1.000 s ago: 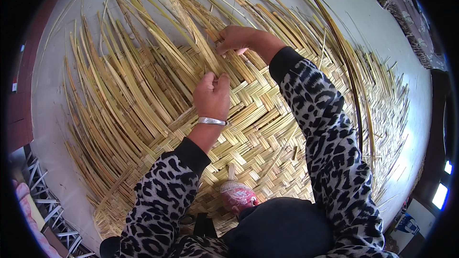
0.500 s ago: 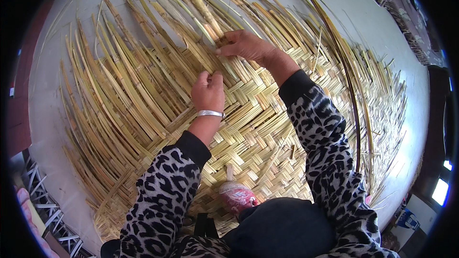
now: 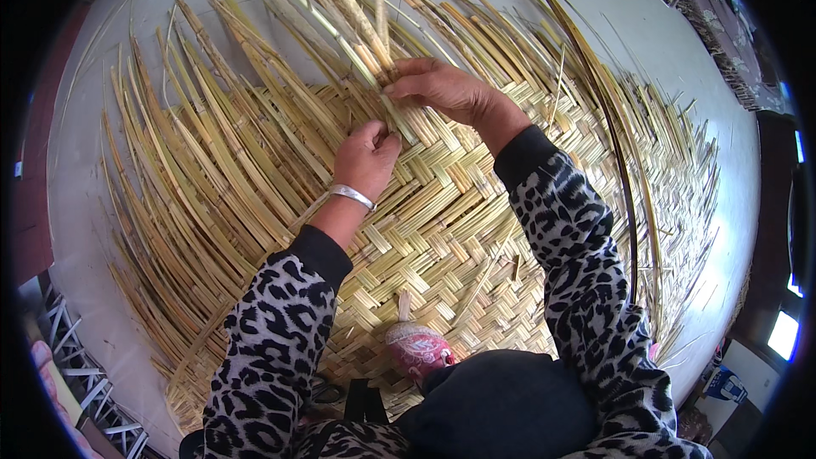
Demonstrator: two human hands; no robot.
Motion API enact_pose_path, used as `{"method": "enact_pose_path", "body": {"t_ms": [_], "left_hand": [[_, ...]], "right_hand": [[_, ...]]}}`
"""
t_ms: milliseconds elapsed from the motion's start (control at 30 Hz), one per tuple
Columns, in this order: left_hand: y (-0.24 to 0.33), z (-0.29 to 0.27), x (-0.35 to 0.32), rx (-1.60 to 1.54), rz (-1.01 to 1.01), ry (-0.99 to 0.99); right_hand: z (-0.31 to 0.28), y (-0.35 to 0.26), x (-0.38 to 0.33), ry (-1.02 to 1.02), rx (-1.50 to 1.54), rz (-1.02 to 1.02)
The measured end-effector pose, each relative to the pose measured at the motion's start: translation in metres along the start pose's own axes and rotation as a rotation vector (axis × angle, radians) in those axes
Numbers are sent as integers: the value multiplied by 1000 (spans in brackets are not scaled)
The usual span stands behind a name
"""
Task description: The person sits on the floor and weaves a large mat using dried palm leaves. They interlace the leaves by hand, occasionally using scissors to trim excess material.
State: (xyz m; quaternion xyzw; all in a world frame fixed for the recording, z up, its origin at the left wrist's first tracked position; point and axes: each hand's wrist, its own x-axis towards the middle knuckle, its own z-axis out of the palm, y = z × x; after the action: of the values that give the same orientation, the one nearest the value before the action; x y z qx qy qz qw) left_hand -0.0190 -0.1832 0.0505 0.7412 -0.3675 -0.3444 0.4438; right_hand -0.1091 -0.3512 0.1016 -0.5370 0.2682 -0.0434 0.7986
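On our partly woven mat [image 3: 442,263], where weave met loose ends, our right hand [image 3: 442,89] grasped several raised strips [image 3: 353,13] and our left hand [image 3: 367,157] curled just beside, its hold hidden from us, with the pale floor [image 3: 89,306] beneath the mat.

Soft, moderately bright light fills the middle of the frame. A bright patch [image 3: 783,336] at the lower right is blown out to white with a bluish fringe, and pale glare lies on the floor [image 3: 729,259] at right. The cap [image 3: 501,404], bottom centre, sinks near black. The mat [image 3: 450,234] looks fairly sharp; black corners and bowed edges ring the view.
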Motion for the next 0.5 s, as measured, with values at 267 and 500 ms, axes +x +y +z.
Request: {"method": "enact_pose_path", "body": {"t_ms": [267, 500], "left_hand": [[2, -5, 4, -37, -140, -100], [2, 1, -3, -188, -186, -51]], "right_hand": [[-41, 8, -27, 476, -55, -129], [-52, 45, -68, 675, -190, -83]]}}
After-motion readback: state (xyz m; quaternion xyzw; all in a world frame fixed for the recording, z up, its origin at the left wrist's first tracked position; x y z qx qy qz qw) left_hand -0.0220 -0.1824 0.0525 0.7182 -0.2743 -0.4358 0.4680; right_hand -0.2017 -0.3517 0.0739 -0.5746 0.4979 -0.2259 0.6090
